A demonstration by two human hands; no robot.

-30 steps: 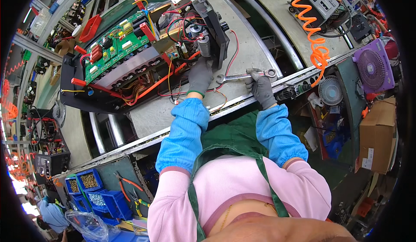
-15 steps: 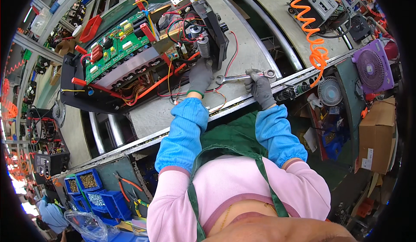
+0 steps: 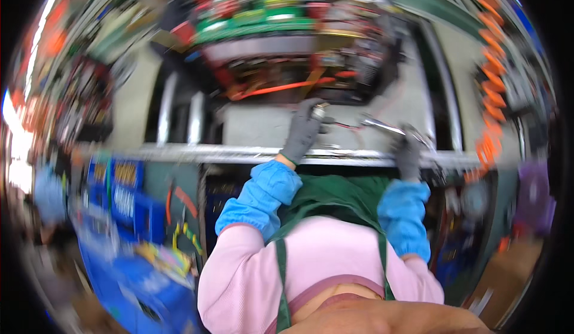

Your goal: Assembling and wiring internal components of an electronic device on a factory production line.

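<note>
The picture is smeared by motion. My left hand [image 3: 302, 129], in a grey glove, is closed round a small whitish, metallic part [image 3: 318, 112] whose kind is too blurred to make out. It is just in front of an open black-cased electronic unit with a green circuit board [image 3: 257, 30] and an orange-red strip [image 3: 287, 85]. My right hand [image 3: 409, 156], also gloved, grips a silver combination wrench [image 3: 384, 125], its open-ended jaw pointing left over the metal worktop [image 3: 257, 125]. Thin red and dark wires [image 3: 347, 126] lie between the hands.
A metal rail [image 3: 239, 153] runs along the front edge, with rollers [image 3: 196, 118] on both sides. At right hangs an orange coiled hose [image 3: 493, 83]. Blue bins [image 3: 128, 202] with small hardware stand at lower left beside orange-handled pliers [image 3: 185, 201]. A purple fan [image 3: 534, 196] is far right.
The view has swung, so the unit appears level and nearer the middle. My left hand has come away from the unit's inside with a small part. The wrench stays in my right hand.
</note>
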